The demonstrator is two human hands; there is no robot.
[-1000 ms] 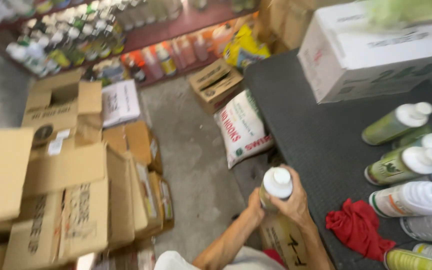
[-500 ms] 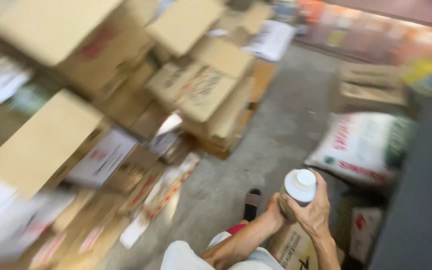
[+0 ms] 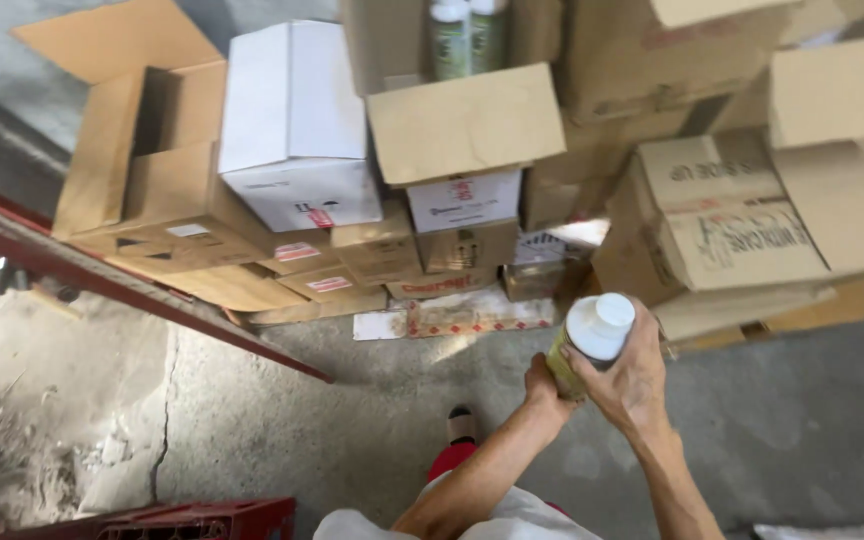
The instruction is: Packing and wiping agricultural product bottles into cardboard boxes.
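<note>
— What surrounds the hands in the head view?

— Stacked cardboard boxes (image 3: 722,215) and a white box (image 3: 292,125) just beyond, on a concrete floor (image 3: 352,420); a red crate (image 3: 202,520) lies low left.

— And the bottle (image 3: 592,340)?

— Above the floor, before the boxes, its long axis tilted, white cap facing the camera. The right hand (image 3: 632,385) wraps it; the left hand (image 3: 542,385) clasps its lower side.

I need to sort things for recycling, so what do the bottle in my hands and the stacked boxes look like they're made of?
The bottle looks like plastic: smooth white cap with a slight sheen, over a yellow-green body, held in both hands, left hand and right hand. The brown boxes look like matte corrugated cardboard, with creased, bent flaps. The white box is probably coated cardboard.
</note>
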